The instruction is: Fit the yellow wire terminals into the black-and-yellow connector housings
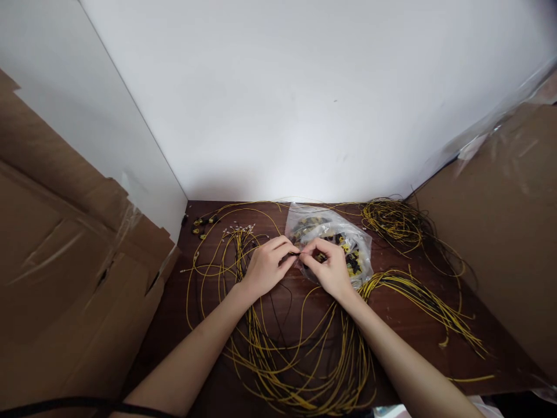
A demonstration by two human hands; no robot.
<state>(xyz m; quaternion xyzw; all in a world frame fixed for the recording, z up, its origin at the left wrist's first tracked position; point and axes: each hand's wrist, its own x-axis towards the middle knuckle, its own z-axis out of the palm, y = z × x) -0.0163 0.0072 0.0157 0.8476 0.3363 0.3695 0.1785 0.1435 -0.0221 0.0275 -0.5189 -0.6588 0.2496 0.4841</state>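
My left hand (270,265) and my right hand (329,266) meet over the middle of the table, thumbs and fingertips pinched together. Between them is a thin black wire (295,253); its end is too small and covered to make out. Just behind and under my right hand lies a clear plastic bag (297,212) with black and yellow small parts in it. A large bundle of yellow and black wires (278,386) curves in a loop below both hands. Its tipped ends (239,229) fan out to the left of my left hand.
A few black and yellow parts (202,226) lie at the back left of the brown table (409,316). At the back right is a tangled wire heap (391,223). Cardboard stands left (65,278) and right (500,232), with a white wall (304,104) behind.
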